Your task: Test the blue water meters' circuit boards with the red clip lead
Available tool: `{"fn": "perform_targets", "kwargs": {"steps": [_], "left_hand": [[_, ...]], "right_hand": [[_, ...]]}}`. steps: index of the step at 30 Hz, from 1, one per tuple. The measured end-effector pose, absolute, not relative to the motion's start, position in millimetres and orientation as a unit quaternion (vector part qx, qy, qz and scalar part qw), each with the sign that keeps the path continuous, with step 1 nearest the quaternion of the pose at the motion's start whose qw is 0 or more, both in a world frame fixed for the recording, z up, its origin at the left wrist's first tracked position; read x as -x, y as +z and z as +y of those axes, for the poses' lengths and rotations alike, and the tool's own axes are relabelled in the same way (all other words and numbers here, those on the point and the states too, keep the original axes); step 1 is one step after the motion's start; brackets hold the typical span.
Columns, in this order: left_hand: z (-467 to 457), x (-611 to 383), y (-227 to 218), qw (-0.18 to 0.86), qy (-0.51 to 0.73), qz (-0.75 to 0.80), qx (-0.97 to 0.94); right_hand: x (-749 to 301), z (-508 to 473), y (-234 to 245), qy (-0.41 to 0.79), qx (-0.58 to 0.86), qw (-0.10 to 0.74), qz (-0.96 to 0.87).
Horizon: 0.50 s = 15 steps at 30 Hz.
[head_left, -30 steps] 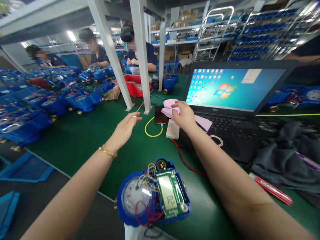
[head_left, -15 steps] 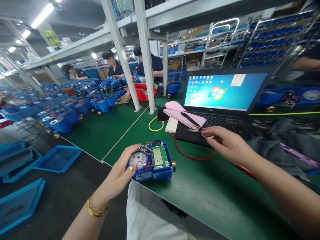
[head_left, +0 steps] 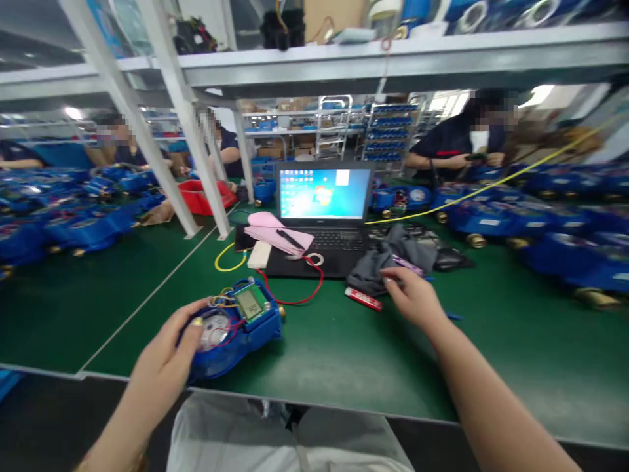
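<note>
My left hand point(head_left: 170, 351) grips the left end of a blue water meter point(head_left: 260, 332), its thumb over the round dial point(head_left: 215, 328) and its fingers along the far side. The meter's top is open, showing a green circuit board with a small display point(head_left: 248, 303) and thin red and yellow wires. It tilts slightly at the table's front edge. My right hand point(head_left: 411, 296) hovers by a crumpled grey cloth point(head_left: 366, 267), fingers a little apart, with nothing seen in them. Near its fingertips lie a purple-and-white stick point(head_left: 407, 265) and a red-and-white tube-like item point(head_left: 363, 299).
Behind stands a laptop point(head_left: 324, 193), with a pink cloth point(head_left: 278, 233), a white box point(head_left: 259, 254) and a red cable point(head_left: 295, 303) beside it. Blue meters point(head_left: 496, 219) crowd both sides. A shelf point(head_left: 393, 56) spans overhead on white posts point(head_left: 184, 118). Co-workers sit across the table.
My right hand has left the red cable and white ring by the laptop and moved right, to the grey cloth. My left hand keeps hold of the meter, now more tilted. The view has turned right.
</note>
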<state>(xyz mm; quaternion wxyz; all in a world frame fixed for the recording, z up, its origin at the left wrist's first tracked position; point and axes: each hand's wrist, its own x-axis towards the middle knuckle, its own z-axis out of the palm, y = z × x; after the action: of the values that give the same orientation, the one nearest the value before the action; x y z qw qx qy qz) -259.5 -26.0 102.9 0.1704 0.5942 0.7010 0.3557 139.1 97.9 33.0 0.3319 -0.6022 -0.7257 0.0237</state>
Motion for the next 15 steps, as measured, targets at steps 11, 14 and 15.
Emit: {"fn": "perform_targets", "kwargs": {"steps": [11, 14, 15], "left_hand": [[0.3, 259.0, 126.3, 0.156, 0.384, 0.718, -0.559], [-2.1, 260.4, 125.8, 0.159, 0.38, 0.723, -0.554], [-3.4, 260.5, 126.1, 0.165, 0.378, 0.723, -0.555]], "right_hand": [[-138.4, 90.2, 37.5, 0.092, 0.578, 0.278, -0.761], [-149.9, 96.9, 36.3, 0.102, 0.591, 0.295, -0.744], [-154.2, 99.9, 35.8, 0.103, 0.605, 0.299, -0.731]]}}
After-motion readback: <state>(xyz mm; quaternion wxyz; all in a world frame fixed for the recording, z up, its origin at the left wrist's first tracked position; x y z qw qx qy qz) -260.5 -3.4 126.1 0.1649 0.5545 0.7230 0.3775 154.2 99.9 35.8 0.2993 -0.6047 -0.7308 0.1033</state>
